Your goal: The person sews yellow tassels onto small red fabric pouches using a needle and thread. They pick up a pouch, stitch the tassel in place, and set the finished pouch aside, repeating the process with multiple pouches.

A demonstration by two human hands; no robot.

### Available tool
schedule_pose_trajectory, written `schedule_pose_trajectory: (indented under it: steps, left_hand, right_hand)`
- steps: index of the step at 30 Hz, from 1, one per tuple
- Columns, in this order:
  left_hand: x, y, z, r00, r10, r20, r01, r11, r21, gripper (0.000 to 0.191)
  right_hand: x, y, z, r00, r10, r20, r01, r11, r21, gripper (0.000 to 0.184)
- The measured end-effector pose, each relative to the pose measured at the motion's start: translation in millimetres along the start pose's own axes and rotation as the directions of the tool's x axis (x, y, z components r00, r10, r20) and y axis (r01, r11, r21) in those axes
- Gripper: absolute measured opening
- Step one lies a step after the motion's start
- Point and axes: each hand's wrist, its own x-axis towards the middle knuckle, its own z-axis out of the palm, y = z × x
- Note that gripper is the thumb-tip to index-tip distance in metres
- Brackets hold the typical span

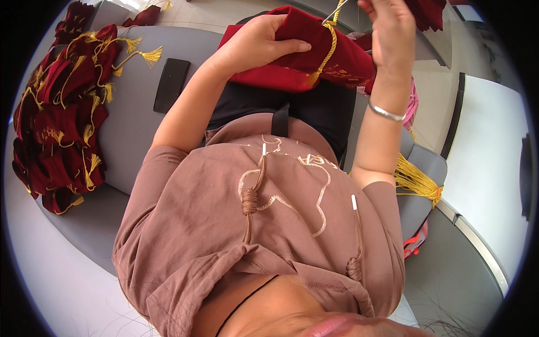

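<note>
My left hand (pixel 263 44) grips a dark red velvet pouch (pixel 294 59) by its upper left part, thumb pressed on the front face. The pouch bears gold print and rests over my lap. A twisted yellow cord (pixel 332 44) loops down its front, ending in a tassel (pixel 312 78). At the pouch's top edge, a thin metal rod (pixel 334 12) meets the cord; both run up out of the frame. My right hand (pixel 391 29) is raised beside the pouch's right end, near the rod. Its fingertips are partly cut off, so its hold on rod or cord is hidden.
Many red pouches with yellow tassels (pixel 71 113) are heaped along the grey seat (pixel 126 97) to my left. A black phone (pixel 172 85) lies between them and my arm. At my right, a bundle of yellow cords (pixel 419 179) sits near a white panel (pixel 488 147).
</note>
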Motion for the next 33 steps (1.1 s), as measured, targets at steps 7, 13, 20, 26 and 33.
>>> schedule_pose_trajectory:
  steps: [7,13,20,26,33]
  left_hand:
    - [1.6,7.0,4.3,0.998,0.038,-0.058,-0.036,0.999,0.037,0.027]
    - [4.8,-0.6,10.7,0.983,0.044,-0.176,-0.051,0.998,-0.034,0.028]
    - [8.9,-3.4,13.3,0.938,0.063,-0.340,-0.107,0.988,-0.111,0.026]
    - [13.3,-3.7,15.0,0.901,0.073,-0.427,-0.119,0.990,-0.082,0.026]
    - [13.0,-4.8,15.3,0.911,0.037,-0.412,-0.111,0.981,-0.158,0.026]
  right_hand:
    - [12.0,-2.3,14.4,0.999,-0.031,-0.042,0.029,0.998,-0.059,0.024]
    - [-29.9,23.0,31.7,0.989,0.098,0.107,-0.054,0.934,-0.353,0.021]
    - [-60.7,14.5,21.7,0.910,-0.410,0.067,0.331,0.619,-0.712,0.013]
    - [-131.9,26.2,53.8,0.981,-0.027,0.190,0.149,0.731,-0.665,0.020]
    - [-148.4,42.8,58.2,0.976,0.180,0.123,-0.077,0.812,-0.579,0.015]
